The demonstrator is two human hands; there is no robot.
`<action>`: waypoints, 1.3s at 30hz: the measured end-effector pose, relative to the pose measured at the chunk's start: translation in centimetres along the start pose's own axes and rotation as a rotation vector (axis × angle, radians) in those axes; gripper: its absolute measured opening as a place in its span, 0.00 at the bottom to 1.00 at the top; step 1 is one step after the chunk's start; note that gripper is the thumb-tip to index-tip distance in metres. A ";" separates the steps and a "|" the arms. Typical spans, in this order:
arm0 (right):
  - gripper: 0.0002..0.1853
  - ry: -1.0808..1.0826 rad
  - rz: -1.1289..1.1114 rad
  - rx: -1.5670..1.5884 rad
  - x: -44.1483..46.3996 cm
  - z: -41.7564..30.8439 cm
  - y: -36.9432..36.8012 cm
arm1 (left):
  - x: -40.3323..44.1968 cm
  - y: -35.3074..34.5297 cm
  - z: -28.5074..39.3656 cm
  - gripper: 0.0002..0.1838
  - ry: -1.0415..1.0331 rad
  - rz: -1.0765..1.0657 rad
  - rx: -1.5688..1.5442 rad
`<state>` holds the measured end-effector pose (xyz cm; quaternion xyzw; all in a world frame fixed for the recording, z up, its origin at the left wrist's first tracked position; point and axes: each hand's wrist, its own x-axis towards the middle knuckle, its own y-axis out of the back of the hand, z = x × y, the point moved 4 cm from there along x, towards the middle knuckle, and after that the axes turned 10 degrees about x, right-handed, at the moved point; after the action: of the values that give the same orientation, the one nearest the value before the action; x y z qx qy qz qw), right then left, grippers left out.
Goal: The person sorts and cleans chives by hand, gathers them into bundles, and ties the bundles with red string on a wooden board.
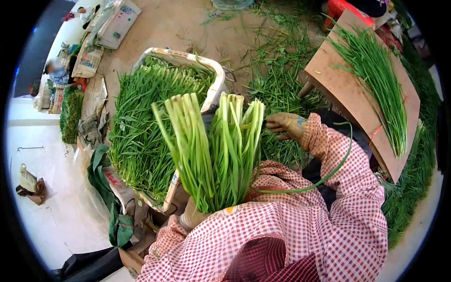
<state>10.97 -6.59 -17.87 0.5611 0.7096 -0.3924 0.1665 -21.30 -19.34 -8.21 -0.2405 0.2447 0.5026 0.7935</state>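
My gloved left hand is closed round the lower part of a bunch of green stalks, partly hidden behind it. The stalks stand upright in front of my chest, pale cut ends on top, fanned into two clumps. Right of the bunch is my gloved right hand, its fingers stretched toward the upper stalks. Its fingertips are close to the stalk edge; whether they touch is hard to tell. One long green blade curves from the bunch across my right sleeve.
A white plastic crate packed with greens stands to the left. Loose greens litter the floor ahead. On the right, a brown board bears long thin green leaves. Cardboard boxes and another person are at the far left.
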 end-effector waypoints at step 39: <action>0.26 0.894 -0.012 -0.854 -14.0 -12.3 -1.4 | 3.8 -5.0 4.1 0.57 -0.077 -0.261 0.411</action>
<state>16.59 -6.84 0.02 0.5509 0.8083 0.1985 0.0608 -14.67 -16.14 -6.78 -0.0845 0.2783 0.3443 0.8927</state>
